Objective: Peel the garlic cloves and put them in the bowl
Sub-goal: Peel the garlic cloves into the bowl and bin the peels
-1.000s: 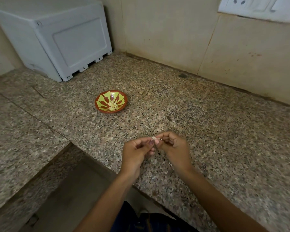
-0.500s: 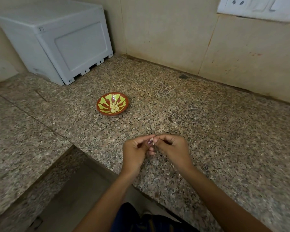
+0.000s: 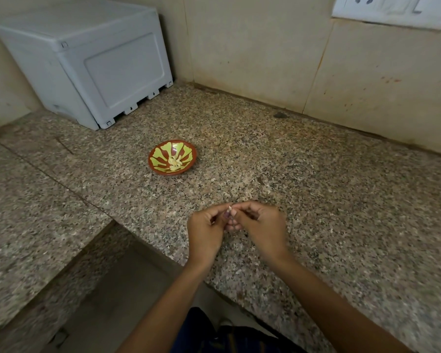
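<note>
Desk: speckled granite, L-shaped, running under and beyond my fingers.
Bowl: red-brown with yellow-green pattern, ahead and left of my fingers, well apart; pale peeled cloves inside.
Grey plastic box: far left corner, against the wall.

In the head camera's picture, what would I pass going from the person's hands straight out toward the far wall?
left hand and right hand pinching a garlic clove → bowl holding peeled cloves → grey box against the wall.
</note>
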